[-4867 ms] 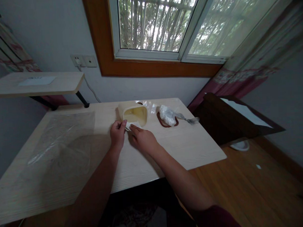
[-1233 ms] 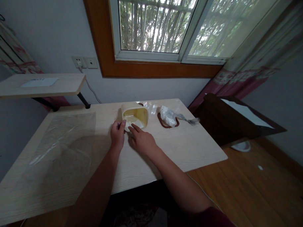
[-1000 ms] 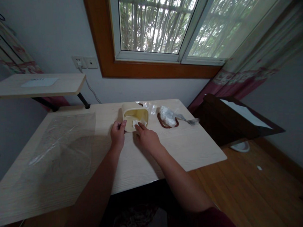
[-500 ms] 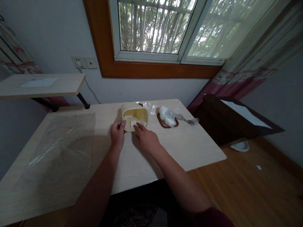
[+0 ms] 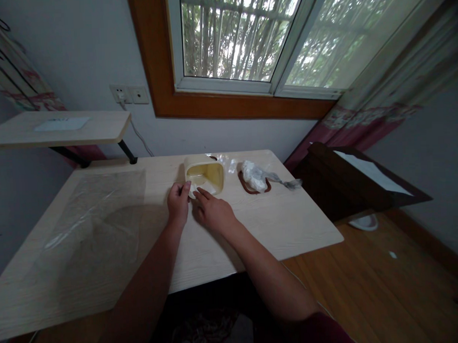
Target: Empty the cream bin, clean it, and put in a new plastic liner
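Observation:
A cream plastic box (image 5: pixel 220 178) sits on the pale table, its open side tilted toward me and its yellowish inside showing. My left hand (image 5: pixel 178 201) grips the box's near left corner, thumb on the rim. A thin white tissue (image 5: pixel 207 187) lies at the near edge of the opening. My right hand (image 5: pixel 215 212) presses this tissue against the rim with its fingertips, close beside my left thumb. Part of the tissue and the near rim are hidden by the fingers.
Right of the box, a knotted clear plastic bag with white contents (image 5: pixel 253 175) lies over a brown ring-shaped piece (image 5: pixel 246 188). A flat clear plastic sheet (image 5: pixel 99 221) covers the table's left part. A raised shelf (image 5: pixel 111 128) stands at back left; a dark brown cabinet (image 5: pixel 327 178) stands beyond the right edge.
My right hand has moved slightly left and toward me, bringing the tissue from inside the box to its near left rim. My left hand stays on the corner.

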{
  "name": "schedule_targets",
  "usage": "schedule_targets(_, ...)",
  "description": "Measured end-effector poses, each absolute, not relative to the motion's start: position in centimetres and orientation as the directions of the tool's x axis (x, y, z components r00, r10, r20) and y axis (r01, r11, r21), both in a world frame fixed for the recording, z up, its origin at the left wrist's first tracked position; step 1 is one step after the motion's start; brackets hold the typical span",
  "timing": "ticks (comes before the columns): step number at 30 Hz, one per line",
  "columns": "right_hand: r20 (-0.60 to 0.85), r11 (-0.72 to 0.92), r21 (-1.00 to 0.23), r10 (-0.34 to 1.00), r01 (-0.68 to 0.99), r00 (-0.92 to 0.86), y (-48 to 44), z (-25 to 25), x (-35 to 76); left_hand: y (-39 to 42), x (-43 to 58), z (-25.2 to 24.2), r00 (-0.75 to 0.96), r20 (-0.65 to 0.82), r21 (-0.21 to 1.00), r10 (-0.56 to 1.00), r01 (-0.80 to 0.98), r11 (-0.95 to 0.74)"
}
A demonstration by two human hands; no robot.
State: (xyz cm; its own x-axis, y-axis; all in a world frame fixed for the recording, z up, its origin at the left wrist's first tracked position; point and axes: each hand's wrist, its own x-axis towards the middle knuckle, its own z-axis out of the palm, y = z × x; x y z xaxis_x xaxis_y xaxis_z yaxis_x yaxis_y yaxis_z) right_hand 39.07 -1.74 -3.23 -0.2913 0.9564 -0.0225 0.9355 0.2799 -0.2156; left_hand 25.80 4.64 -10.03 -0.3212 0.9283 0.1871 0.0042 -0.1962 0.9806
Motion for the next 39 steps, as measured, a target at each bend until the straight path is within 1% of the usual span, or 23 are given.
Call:
schedule_targets(5,-0.064,0.184,-0.150,0.979,0.971,-0.195,-1.1,-2.7,41.0,4.6,25.9,-9.6,-0.323,0.175,0.982,0.930,-0.006,-0.187)
schedule_targets(9,-0.075,0.137,-0.136,0.986,0.981,-0.148,-0.9,-2.8,41.4,4.5,25.9,-9.3,-0.317,0.183,0.981,0.930,0.005,-0.192)
schedule_targets(12,-0.080,0.142,-0.159,0.984,0.977,-0.157,-1.0,-3.1,40.6,4.4,26.0,-9.4,-0.318,0.192,0.980,0.928,0.009,-0.199)
schedule_targets(18,-0.034,0.255,-0.230,0.962,0.939,-0.270,-1.6,-3.1,39.1,4.4,25.9,-9.6,-0.322,0.194,0.981,0.926,0.039,-0.192)
schedule_targets(24,-0.087,0.176,-0.180,0.977,0.968,-0.194,-1.0,-2.7,40.7,4.3,26.0,-9.2,-0.324,0.160,0.986,0.932,0.008,-0.167)
schedule_targets(28,-0.095,0.125,-0.145,0.986,0.981,-0.140,-0.6,-2.9,41.5,4.3,26.0,-9.0,-0.321,0.163,0.985,0.933,0.001,-0.172)
schedule_targets(31,-0.083,0.140,-0.151,0.985,0.979,-0.154,-0.8,-3.2,40.9,4.3,26.1,-9.0,-0.322,0.169,0.984,0.932,0.006,-0.177)
schedule_targets(36,-0.040,0.241,-0.219,0.966,0.945,-0.256,-1.6,-3.5,39.3,4.3,26.1,-9.2,-0.314,0.173,0.984,0.933,0.017,-0.176)
schedule_targets(39,-0.045,0.264,-0.232,0.958,0.936,-0.282,-1.7,-3.3,39.2,4.3,26.0,-9.4,-0.315,0.187,0.982,0.931,0.044,-0.182)
